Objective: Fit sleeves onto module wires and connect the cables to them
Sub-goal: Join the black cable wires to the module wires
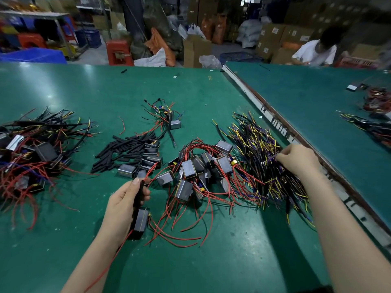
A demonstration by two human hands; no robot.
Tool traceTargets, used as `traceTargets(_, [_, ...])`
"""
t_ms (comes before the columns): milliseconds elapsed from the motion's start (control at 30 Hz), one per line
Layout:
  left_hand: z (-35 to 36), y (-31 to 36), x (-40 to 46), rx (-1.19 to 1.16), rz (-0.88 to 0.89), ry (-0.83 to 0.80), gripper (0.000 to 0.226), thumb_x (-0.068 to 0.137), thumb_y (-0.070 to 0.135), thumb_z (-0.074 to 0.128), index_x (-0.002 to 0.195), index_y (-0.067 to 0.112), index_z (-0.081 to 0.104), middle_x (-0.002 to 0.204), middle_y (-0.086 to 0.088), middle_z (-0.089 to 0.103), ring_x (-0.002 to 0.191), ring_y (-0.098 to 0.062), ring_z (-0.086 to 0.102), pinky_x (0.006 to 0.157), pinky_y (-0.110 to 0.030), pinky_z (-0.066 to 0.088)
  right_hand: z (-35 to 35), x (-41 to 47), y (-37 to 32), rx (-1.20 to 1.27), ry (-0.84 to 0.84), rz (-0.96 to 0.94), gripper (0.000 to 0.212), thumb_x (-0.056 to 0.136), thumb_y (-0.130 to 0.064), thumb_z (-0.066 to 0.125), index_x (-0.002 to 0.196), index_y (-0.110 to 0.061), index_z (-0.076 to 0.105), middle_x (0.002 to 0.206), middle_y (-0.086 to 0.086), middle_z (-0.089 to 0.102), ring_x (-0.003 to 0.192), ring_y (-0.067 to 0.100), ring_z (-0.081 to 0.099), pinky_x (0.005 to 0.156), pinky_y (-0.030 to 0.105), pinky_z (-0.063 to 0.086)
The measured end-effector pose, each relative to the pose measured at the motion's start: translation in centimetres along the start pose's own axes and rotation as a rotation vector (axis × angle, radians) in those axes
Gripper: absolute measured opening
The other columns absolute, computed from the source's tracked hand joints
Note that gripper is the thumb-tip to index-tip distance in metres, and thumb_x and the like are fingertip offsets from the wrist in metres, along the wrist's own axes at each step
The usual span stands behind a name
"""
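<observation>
Your left hand (pixel 124 199), lower centre of the frame, has its grip curled round a black sleeve (pixel 138 194), with a grey module (pixel 140 220) hanging just below. Your right hand (pixel 296 159), at right, pinches a purple cable (pixel 271 159) in the cable pile (pixel 262 149) on the green table (pixel 211 261).

Place: we see a factory assembly floor | Landmark: green-matted workbench (pixel 84 98) | On it: heaps of boxed modules (pixel 196 166), black sleeves (pixel 118 149), loose cables (pixel 260 144) | Beyond its far edge: stacked cartons (pixel 273 39), red stools (pixel 118 52), blue crates (pixel 31 55) | At its right: second bench (pixel 306 98), a seated worker (pixel 315 52)
</observation>
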State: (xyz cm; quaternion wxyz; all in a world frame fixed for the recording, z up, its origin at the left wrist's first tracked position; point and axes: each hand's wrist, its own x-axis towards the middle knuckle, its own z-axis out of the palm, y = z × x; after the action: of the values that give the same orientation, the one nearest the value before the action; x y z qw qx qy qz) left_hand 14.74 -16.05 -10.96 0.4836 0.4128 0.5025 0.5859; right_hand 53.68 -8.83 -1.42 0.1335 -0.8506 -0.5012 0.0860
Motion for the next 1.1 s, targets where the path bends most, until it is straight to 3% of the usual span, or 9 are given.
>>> traceTargets(133, [0.1, 0.1, 0.0, 0.000, 0.007, 0.014, 0.029, 0.099, 0.026, 0.044, 0.091, 0.013, 0.068, 0.068, 0.005, 0.064, 0.062, -0.006, 0.056, 0.062, -0.020, 0.043, 0.3, 0.3, -0.7, -0.025, -0.033, -0.030, 0.037, 0.091, -0.028, 0.061, 0.128, -0.024, 0.053, 0.115, 0.012, 0.062, 0.097, 0.029, 0.055, 0.074, 0.032, 0.041])
traceTargets(367, [0.1, 0.2, -0.1, -0.014, 0.006, 0.023, 0.028, 0.100, 0.024, 0.043, 0.092, 0.012, 0.068, 0.067, 0.005, 0.064, 0.060, -0.006, 0.056, 0.063, -0.022, 0.043, 0.4, 0.4, -0.2, -0.004, -0.148, -0.110, 0.033, 0.090, -0.030, 0.066, 0.118, -0.013, 0.058, 0.111, 0.011, 0.062, 0.097, 0.027, 0.055, 0.074, 0.030, 0.040])
traceTargets(433, [0.1, 0.3, -0.2, -0.015, 0.010, 0.016, 0.028, 0.100, 0.024, 0.043, 0.093, 0.011, 0.067, 0.067, 0.005, 0.064, 0.061, -0.007, 0.056, 0.064, -0.024, 0.043, 0.4, 0.0, 0.3, 0.071, -0.004, -0.117, 0.012, 0.090, -0.019, 0.064, 0.102, -0.018, 0.064, 0.104, 0.006, 0.066, 0.089, 0.023, 0.054, 0.074, 0.029, 0.039])
traceTargets(500, [0.1, 0.3, -0.1, -0.019, 0.007, 0.015, 0.028, 0.100, 0.024, 0.043, 0.094, 0.012, 0.068, 0.067, 0.005, 0.064, 0.061, -0.007, 0.057, 0.066, -0.025, 0.043, 0.4, -1.0, 0.3, 0.210, 0.245, -0.120, 0.013, 0.091, -0.011, 0.057, 0.095, -0.020, 0.065, 0.102, 0.006, 0.069, 0.090, 0.025, 0.057, 0.076, 0.031, 0.041])
traceTargets(600, [0.0, 0.3, 0.0, -0.028, 0.005, 0.012, 0.027, 0.100, 0.023, 0.043, 0.096, 0.015, 0.069, 0.068, 0.005, 0.064, 0.062, -0.006, 0.058, 0.066, -0.024, 0.045, 0.3, -3.0, -0.8, 0.475, 0.578, -0.292, 0.016, 0.095, -0.014, 0.054, 0.103, -0.009, 0.067, 0.104, 0.012, 0.068, 0.097, 0.029, 0.060, 0.083, 0.031, 0.042])
traceTargets(667, [0.0, 0.3, 0.0, -0.047, 0.012, 0.004, 0.025, 0.100, 0.021, 0.043, 0.098, 0.020, 0.068, 0.068, 0.005, 0.064, 0.062, -0.006, 0.058, 0.062, -0.018, 0.047, 0.0, -4.6, -2.5, 0.629, 0.661, -0.446, 0.018, 0.097, -0.018, 0.054, 0.105, -0.008, 0.067, 0.103, 0.009, 0.067, 0.095, 0.022, 0.060, 0.083, 0.023, 0.041])
traceTargets(733, [0.0, 0.4, 0.0, -0.070, 0.011, -0.004, 0.025, 0.100, 0.020, 0.042, 0.099, 0.023, 0.067, 0.067, 0.005, 0.063, 0.061, -0.007, 0.057, 0.058, -0.014, 0.047, -0.3, -6.2, -4.7, 0.891, 0.587, -0.494, 0.013, 0.097, -0.023, 0.056, 0.103, -0.018, 0.067, 0.097, 0.003, 0.069, 0.089, 0.014, 0.062, 0.079, 0.020, 0.044])
traceTargets(867, [0.2, 0.7, -0.4, -0.085, 0.009, -0.019, 0.028, 0.097, 0.019, 0.046, 0.091, 0.026, 0.073, 0.066, 0.005, 0.062, 0.060, -0.006, 0.057, 0.057, -0.013, 0.046, 0.5, -9.3, -9.8, 1.418, 0.118, -0.406, 0.010, 0.098, -0.023, 0.052, 0.096, -0.021, 0.061, 0.071, -0.008, 0.068, 0.066, 0.006, 0.063, 0.060, 0.016, 0.045])
traceTargets(1100, [0.4, 1.3, -1.0, -0.077, 0.032, -0.038, 0.025, 0.081, 0.035, 0.055, 0.097, 0.019, 0.067, 0.066, 0.006, 0.062, 0.062, -0.007, 0.057, 0.062, -0.015, 0.048, 5.0, -13.0, -15.5, 1.538, -0.297, -0.386, 0.018, 0.088, -0.034, 0.055, 0.092, -0.016, 0.059, 0.061, -0.008, 0.063, 0.057, 0.004, 0.057, 0.056, 0.017, 0.046])
